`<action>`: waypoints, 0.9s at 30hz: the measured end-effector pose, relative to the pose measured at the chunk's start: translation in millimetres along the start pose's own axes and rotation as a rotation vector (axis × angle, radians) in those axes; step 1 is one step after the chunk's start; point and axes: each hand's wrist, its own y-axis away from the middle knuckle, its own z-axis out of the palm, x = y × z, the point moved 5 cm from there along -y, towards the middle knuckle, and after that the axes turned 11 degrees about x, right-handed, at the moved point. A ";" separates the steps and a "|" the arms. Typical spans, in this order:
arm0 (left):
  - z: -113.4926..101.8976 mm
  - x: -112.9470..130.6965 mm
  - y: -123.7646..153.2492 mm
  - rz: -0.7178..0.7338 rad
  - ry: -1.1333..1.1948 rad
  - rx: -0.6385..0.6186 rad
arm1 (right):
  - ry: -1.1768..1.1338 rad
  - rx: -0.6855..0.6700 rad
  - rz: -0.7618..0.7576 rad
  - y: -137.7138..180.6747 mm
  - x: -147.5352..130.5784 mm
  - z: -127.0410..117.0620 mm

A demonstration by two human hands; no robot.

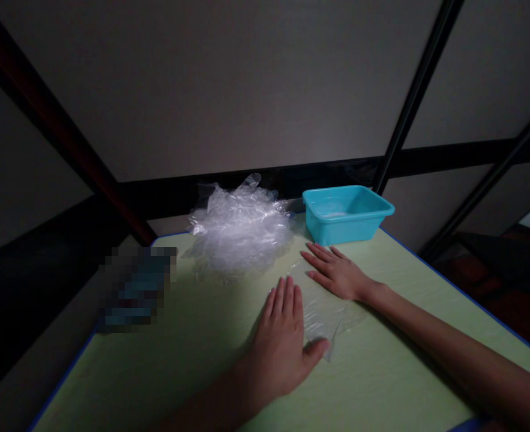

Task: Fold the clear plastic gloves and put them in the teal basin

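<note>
One crumpled heap of clear plastic [242,231] sits toward the back of the pale green table [192,360]. Next, my left hand [280,339] lies open, palm down, fingers straight and together, thumb out on a thin clear sheet [321,318] spread between my hands. My right hand [337,273], also open, fingers slightly apart, presses flat by its far end, just before the turquoise tub [346,222].

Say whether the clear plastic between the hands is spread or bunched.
Spread: the clear plastic lies nearly flat on the table, lightly creased.
</note>
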 end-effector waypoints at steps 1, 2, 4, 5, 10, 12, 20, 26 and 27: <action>-0.2 0.2 -0.2 0.000 0.000 0.000 | -0.003 0.007 -0.003 0.2 0.7 -0.9; -0.3 0.5 -0.4 0.002 -0.002 -0.002 | -0.009 0.017 -0.003 0.5 2.2 -2.5; -0.4 1.0 -0.8 0.008 -0.008 -0.007 | -0.017 0.043 0.015 1.8 7.9 -7.1; -0.3 1.1 -1.1 0.010 -0.012 -0.013 | -0.017 0.056 0.034 2.8 11.7 -10.1; -2.0 1.1 -3.3 0.007 -0.022 -0.019 | 0.024 0.116 0.172 8.9 13.0 -26.5; -2.9 1.2 -4.1 0.003 -0.030 -0.014 | 0.013 0.137 0.169 10.8 -5.7 -29.1; -1.5 2.3 -4.2 0.009 -0.036 0.013 | -0.064 0.165 -0.013 25.8 -51.9 -20.8; -2.3 1.6 -3.9 0.007 -0.027 0.003 | 0.014 0.209 0.124 41.3 -4.9 -25.4; -2.2 1.6 -3.8 0.009 -0.028 -0.002 | 0.029 0.210 0.151 43.1 -0.4 -26.1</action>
